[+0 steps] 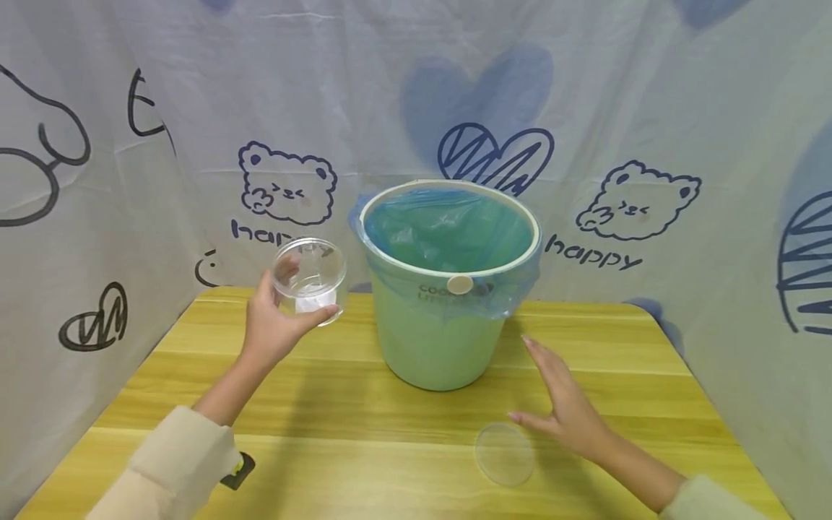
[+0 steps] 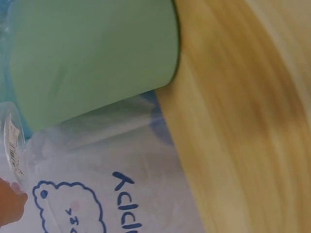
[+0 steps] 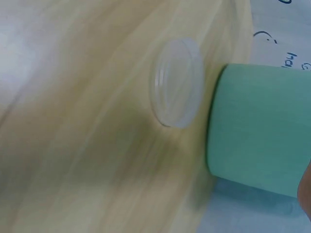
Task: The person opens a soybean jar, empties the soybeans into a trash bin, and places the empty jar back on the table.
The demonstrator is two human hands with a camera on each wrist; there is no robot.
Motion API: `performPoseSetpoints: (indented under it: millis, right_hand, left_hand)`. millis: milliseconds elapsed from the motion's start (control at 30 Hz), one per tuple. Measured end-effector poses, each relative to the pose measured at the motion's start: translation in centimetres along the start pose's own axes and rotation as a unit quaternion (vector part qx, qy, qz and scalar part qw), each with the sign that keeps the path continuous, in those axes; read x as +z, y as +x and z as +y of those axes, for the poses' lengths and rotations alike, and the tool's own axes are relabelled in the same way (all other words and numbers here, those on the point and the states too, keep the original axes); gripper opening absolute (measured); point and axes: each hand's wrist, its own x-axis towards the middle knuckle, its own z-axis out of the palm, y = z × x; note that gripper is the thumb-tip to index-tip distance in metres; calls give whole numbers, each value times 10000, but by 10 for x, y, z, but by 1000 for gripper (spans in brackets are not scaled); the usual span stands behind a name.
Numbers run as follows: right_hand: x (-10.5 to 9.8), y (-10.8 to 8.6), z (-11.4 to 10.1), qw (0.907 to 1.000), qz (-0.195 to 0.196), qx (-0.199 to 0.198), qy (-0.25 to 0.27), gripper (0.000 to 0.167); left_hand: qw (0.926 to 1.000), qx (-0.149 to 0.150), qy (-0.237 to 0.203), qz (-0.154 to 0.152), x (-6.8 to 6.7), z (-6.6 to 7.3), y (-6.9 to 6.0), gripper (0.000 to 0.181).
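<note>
My left hand [image 1: 279,321] grips a clear round plastic tub [image 1: 310,282], held above the table to the left of the bin. A white label with a barcode shows on the tub [image 2: 13,145] in the left wrist view. My right hand [image 1: 572,408] holds nothing, its fingers extended and thumb apart, right of the bin and over the table. Below and left of that hand, a clear round lid [image 1: 504,453] lies flat on the wood. The light green bin [image 1: 435,339] stands upright at the back middle, lined with a blue plastic bag [image 1: 455,227] under a cream rim ring.
The wooden table [image 1: 364,462] carries a small black and yellow object [image 1: 238,471] beside my left sleeve, partly hidden. Printed cloth [image 1: 299,87] with bears and hearts hangs behind the table and at both sides.
</note>
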Motion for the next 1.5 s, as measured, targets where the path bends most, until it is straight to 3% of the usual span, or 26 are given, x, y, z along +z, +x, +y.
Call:
performPoseSetpoints:
  millis: [233, 500, 767, 1067, 1300, 1500]
  right_hand:
    - [9, -12, -1, 9999, -77, 8, 106, 96]
    - [18, -25, 0, 9997, -210, 8, 83, 97]
    - [27, -37, -1, 9991, -422, 89, -21, 98]
    - [33, -46, 1, 9989, -238, -118, -397, 98]
    - [39, -52, 3, 9985, -291, -91, -447, 98]
    - [41, -55, 5, 9982, -340, -152, -460, 96]
  left_hand:
    - [9997, 117, 67, -190, 5, -15, -21, 88]
    - [9973, 191, 174, -689, 17, -29, -51, 91]
    - [9933, 73, -26, -1153, 32, -43, -78, 95]
    - [9873, 168, -97, -1580, 48, -62, -106, 94]
    - [9815, -76, -141, -1908, 61, -68, -125, 97]
    - [9764, -51, -187, -2151, 68, -71, -137, 97]
